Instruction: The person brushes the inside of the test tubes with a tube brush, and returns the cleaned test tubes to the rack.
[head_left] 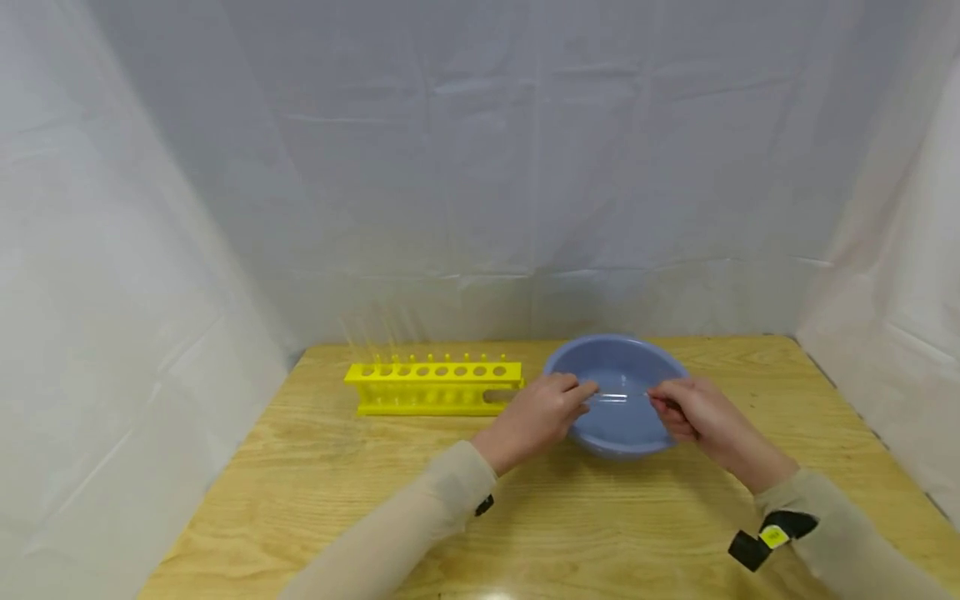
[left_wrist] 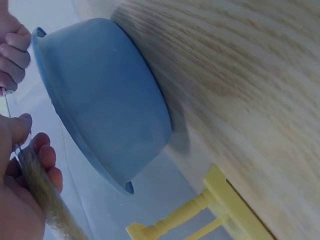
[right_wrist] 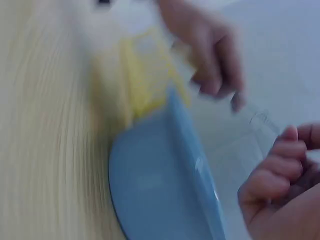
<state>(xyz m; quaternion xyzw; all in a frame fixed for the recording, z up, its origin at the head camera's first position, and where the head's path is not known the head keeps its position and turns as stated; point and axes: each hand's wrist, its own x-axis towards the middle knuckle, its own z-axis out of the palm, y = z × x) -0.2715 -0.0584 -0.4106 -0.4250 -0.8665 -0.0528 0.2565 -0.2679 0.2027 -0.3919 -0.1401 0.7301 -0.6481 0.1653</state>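
Note:
My left hand (head_left: pixel 542 410) grips a clear glass test tube (left_wrist: pixel 64 226) over the blue basin (head_left: pixel 615 442). Tan bristles of a test tube brush (left_wrist: pixel 37 182) show inside the tube in the left wrist view. From the tube's mouth, the brush's thin twisted wire runs to my right hand (head_left: pixel 701 412), whose curled fingers pinch its end. Both hands are level with each other above the basin's rim, a short gap apart. The right wrist view is blurred around the left hand.
Left of the basin stands a yellow test tube rack (head_left: pixel 438 409) with a row of holes and pegs. Several clear tubes (head_left: pixel 390 333) stick up at its left end. Both sit on a wooden table (head_left: pixel 315 483), with white sheeting (head_left: pixel 480 167) behind and at the sides.

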